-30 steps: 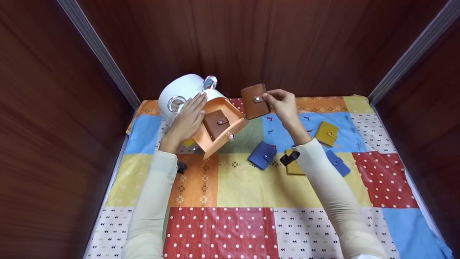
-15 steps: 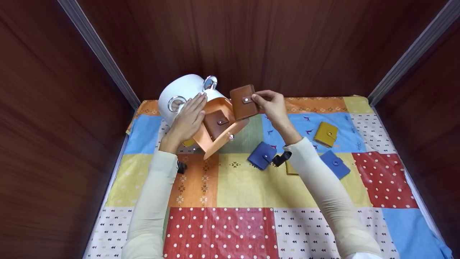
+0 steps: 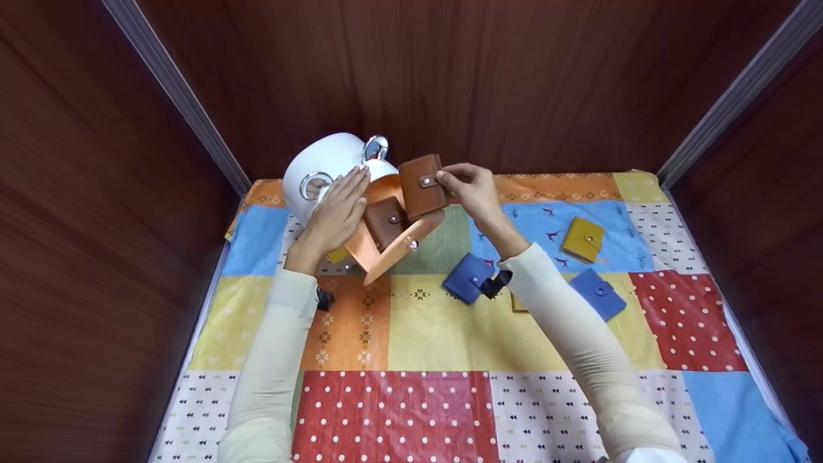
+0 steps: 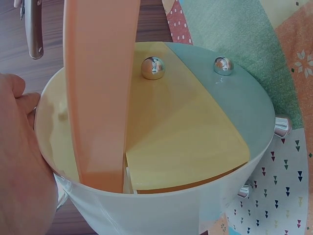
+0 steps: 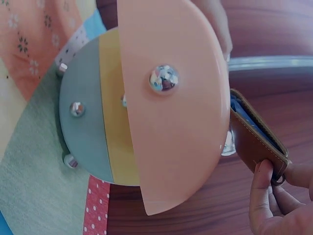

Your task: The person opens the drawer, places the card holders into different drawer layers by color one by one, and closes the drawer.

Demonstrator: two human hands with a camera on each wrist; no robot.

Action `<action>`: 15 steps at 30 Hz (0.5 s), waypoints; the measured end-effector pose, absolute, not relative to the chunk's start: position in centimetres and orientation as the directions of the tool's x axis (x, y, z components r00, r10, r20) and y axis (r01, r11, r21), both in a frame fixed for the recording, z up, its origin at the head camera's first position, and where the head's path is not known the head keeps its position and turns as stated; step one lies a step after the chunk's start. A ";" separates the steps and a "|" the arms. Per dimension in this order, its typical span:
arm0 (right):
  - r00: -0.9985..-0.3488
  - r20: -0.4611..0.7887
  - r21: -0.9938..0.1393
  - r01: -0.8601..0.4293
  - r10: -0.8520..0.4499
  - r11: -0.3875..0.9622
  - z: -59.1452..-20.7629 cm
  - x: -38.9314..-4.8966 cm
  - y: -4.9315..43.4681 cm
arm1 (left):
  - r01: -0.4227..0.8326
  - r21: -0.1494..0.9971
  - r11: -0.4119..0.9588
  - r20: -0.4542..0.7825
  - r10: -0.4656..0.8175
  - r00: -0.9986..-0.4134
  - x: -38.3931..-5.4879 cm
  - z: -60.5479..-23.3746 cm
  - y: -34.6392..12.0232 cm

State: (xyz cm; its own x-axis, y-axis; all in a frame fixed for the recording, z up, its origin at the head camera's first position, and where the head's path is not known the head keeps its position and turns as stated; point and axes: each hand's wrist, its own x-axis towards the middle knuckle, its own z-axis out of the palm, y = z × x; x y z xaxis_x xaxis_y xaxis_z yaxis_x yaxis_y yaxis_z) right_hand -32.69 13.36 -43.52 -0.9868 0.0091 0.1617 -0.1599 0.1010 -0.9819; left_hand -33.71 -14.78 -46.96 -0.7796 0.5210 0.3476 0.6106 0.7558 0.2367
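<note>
A white rounded drawer box (image 3: 331, 154) with shiny silver rings stands at the back left. Its orange drawer (image 3: 393, 257) is pulled out, with a dark brown snap wallet (image 3: 383, 222) lying inside. My left hand (image 3: 337, 209) rests on the box's top beside the drawer, fingers straight. Between thumb and fingers, my right hand (image 3: 474, 193) pinches a lighter brown snap wallet (image 3: 419, 188) by its strap side. That wallet is upright and overlaps the drawer's right end in the head view; the right wrist view shows it beside the orange front (image 5: 183, 122), blue lining visible.
Yellow (image 4: 181, 127) and green drawer fronts (image 4: 222, 93) with silver knobs sit below the orange one. A blue wallet (image 3: 464, 276), another blue wallet (image 3: 598, 292) and a yellow wallet (image 3: 583, 239) lie on the patchwork cloth (image 3: 398, 411). One more yellow wallet (image 3: 519, 302) is mostly hidden under the right forearm.
My right hand has carried the lighter brown wallet leftward, from right of the orange drawer to over its right end. The left hand and the box have stayed in place.
</note>
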 end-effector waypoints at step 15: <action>-0.994 0.102 -0.991 -0.106 -0.045 0.083 -44.1 -33.2 12.3 | 0.613 0.265 0.745 0.358 0.514 -0.779 -33.7 -46.9 -14.7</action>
State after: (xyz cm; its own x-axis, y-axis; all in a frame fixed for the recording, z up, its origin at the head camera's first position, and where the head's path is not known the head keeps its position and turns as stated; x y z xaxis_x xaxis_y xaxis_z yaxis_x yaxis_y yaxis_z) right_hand -33.15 12.33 -44.08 -0.9937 -0.0452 0.1021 -0.1056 0.0827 -0.9910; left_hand -33.65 -14.72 -46.90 -0.7792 0.5141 0.3584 0.6129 0.7445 0.2646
